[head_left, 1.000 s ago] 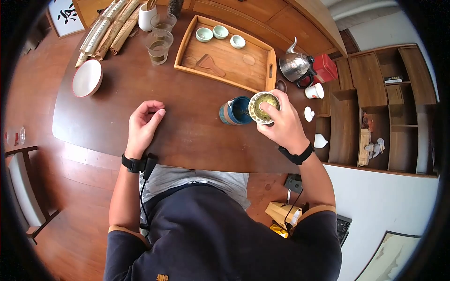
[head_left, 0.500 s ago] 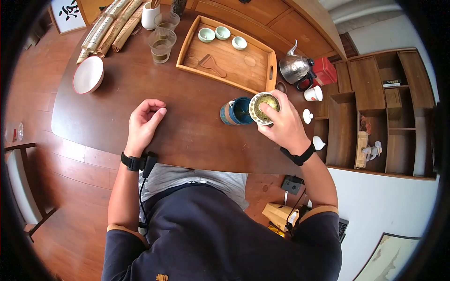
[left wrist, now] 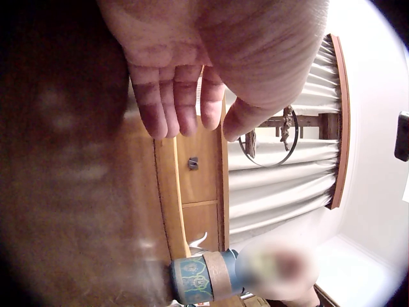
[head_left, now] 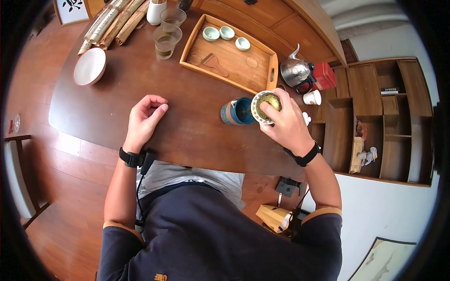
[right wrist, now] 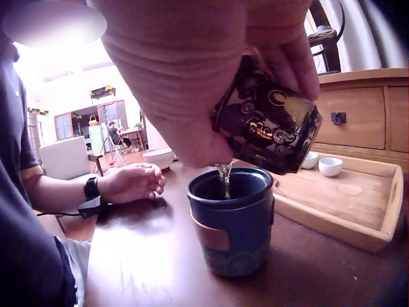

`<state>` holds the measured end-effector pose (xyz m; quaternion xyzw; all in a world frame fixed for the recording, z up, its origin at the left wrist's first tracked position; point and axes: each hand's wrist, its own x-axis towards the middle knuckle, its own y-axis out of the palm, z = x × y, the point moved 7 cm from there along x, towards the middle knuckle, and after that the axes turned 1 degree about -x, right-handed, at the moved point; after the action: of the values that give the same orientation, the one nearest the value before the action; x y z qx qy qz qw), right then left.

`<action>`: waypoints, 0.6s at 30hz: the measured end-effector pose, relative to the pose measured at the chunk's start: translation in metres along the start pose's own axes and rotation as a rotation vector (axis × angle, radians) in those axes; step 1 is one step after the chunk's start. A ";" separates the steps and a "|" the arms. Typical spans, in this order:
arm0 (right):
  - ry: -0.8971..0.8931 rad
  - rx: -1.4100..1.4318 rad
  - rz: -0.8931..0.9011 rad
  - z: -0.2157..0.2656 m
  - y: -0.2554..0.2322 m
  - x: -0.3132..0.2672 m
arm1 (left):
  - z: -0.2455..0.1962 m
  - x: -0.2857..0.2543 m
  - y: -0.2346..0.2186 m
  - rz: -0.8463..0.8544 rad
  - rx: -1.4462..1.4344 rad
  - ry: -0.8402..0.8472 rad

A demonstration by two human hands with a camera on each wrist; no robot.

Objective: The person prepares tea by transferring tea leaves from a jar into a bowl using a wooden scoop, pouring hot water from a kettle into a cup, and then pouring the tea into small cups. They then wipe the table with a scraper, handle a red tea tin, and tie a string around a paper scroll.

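Note:
My right hand (head_left: 287, 119) grips a patterned teacup (right wrist: 271, 121), its thumb lying across the greenish-gold top. The cup is tilted over a blue mug (right wrist: 231, 220) with a brown band, and a thin yellowish stream runs down into the mug. Dark liquid or shadow fills the mug's inside in the head view. To the left, my left hand (head_left: 146, 119) rests at the table's near side with fingers loosely curled and nothing in them. In the left wrist view its fingers (left wrist: 185, 105) hang loose, and the mug stands beyond them.
Behind the mug is a wooden tray (head_left: 255, 84) with small pale green cups (head_left: 242, 44) and a brown scraper-like tool (head_left: 214, 64). A steel kettle (head_left: 296, 70), red tin (head_left: 324, 76) and paper cup (head_left: 312, 97) stand right. Glasses (head_left: 166, 42) and a white bowl (head_left: 90, 67) stand left.
The head view has shifted slightly. My right hand keeps the teacup tilted at the mug's rim, and my left hand stays resting where it was.

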<state>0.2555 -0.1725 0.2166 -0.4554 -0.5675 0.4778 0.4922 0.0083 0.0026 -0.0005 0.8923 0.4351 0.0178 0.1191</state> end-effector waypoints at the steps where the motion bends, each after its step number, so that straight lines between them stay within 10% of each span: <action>1: -0.002 -0.003 0.015 0.000 0.001 0.001 | 0.000 0.000 0.000 -0.001 0.001 0.000; 18: 0.005 -0.063 0.138 0.004 0.012 0.009 | 0.006 0.002 -0.006 0.011 -0.146 0.002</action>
<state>0.2512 -0.1624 0.2061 -0.5100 -0.5484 0.4912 0.4448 0.0060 0.0065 -0.0078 0.8836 0.4279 0.0511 0.1832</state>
